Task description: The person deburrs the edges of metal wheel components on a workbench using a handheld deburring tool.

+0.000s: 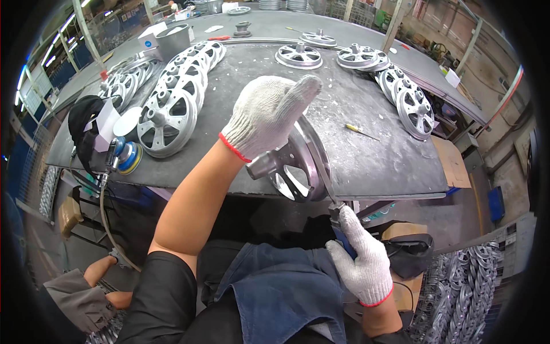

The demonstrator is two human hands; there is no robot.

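Observation:
Both my hands wear white knit gloves with red cuffs. At the table's near edge, a silver spoked metal wheel [286,157] stands tilted on its rim, its hub pointing left. My left hand [269,112] is closed over the wheel's upper edge, with the thumb pointing up and right. My right hand [364,258] wraps the blue handle of a long, flat metal file [325,175], low and right of the wheel. Its blade lies along the wheel's rim and appears to touch it. The left fingers behind the wheel are hidden.
Rows of similar wheels [166,123] line the grey table [240,166] at left and right [413,109]. A yellow-handled screwdriver [361,132] lies right of my work. A blue sander [123,155] sits at the left edge. Another person's arm [100,272] shows at lower left.

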